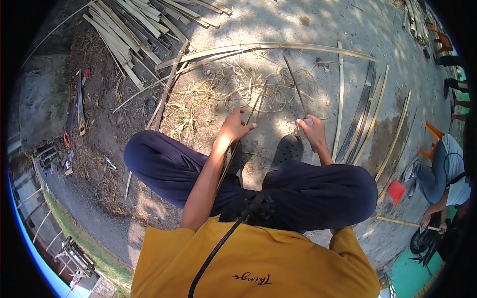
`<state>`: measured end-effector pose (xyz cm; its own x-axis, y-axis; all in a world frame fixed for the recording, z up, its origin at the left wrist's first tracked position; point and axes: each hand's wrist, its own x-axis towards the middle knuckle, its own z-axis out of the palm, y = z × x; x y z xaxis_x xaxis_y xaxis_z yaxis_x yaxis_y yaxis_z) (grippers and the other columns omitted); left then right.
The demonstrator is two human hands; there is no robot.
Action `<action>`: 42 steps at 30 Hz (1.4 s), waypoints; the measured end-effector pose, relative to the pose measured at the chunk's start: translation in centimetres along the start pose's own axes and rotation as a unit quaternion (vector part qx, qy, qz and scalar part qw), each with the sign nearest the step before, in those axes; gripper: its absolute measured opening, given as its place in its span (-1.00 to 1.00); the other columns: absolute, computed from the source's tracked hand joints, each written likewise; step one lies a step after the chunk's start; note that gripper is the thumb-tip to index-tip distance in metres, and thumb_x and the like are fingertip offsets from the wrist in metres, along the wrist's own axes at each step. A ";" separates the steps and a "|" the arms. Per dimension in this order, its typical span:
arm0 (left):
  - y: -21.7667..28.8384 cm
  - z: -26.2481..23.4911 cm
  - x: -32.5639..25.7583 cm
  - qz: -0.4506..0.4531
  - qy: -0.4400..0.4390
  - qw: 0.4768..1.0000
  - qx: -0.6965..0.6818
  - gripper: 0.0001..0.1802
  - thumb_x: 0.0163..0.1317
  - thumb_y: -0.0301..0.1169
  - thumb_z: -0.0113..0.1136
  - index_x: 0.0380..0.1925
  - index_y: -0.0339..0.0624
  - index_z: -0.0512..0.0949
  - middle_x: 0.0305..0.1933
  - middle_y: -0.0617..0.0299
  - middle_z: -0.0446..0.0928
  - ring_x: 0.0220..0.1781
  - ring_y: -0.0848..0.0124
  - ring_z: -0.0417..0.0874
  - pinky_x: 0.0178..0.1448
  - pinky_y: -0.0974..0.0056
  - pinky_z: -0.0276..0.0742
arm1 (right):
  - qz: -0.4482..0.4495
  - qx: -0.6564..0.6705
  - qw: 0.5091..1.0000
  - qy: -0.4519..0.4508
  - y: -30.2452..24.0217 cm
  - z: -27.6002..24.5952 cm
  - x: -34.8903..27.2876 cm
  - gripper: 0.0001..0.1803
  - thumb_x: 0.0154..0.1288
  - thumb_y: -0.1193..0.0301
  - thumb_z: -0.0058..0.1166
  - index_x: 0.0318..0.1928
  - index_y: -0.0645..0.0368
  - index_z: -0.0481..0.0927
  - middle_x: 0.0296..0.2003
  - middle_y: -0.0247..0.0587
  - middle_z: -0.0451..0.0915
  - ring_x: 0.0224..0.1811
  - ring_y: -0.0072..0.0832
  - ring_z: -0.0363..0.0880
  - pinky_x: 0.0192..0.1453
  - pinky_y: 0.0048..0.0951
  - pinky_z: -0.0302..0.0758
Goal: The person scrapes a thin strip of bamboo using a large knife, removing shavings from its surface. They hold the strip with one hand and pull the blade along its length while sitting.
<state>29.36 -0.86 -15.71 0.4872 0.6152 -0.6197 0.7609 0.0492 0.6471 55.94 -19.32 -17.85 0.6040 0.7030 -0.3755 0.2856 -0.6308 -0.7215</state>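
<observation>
My left hand (236,126) is closed round a thin, dark-edged bamboo strip (257,102). The strip slants from between my legs up past my fingers. In my right hand (314,132) is a long, narrow-bladed knife (295,82), its dark blade pointing away from me. The two hands are apart, one in front of each shin, and the blade does not touch the strip. Below them, dark clogs (288,150) show on my feet. Thin curled shavings (258,92) lie on the ground just beyond my hands.
A heap of bamboo slats (131,30) lies far left, and a long slat (278,45) crosses ahead. Several strips (342,99) lie to the right. Left are saws (80,107). At right, a person (442,174) holds a strip near a red object (396,192) and an orange chair (431,141).
</observation>
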 end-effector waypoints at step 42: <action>-0.2 4.3 -2.4 0.002 0.004 0.962 -0.274 -0.71 0.59 -0.26 0.04 -0.03 -0.24 0.64 -0.47 0.34 0.61 -0.58 0.64 0.43 -0.49 0.44 0.34 | -0.179 -0.103 0.964 -0.169 -5.0 3.3 -1.5 -0.38 0.39 -0.20 0.18 -0.23 0.20 0.64 -0.47 0.17 0.66 -0.30 0.15 0.70 -0.20 0.04 0.59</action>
<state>29.89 -5.75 -16.22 0.4840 0.6227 -0.6148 0.4177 0.4529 0.7877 51.14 -16.13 -15.58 0.1724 0.9328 -0.3165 0.5937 -0.3548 -0.7223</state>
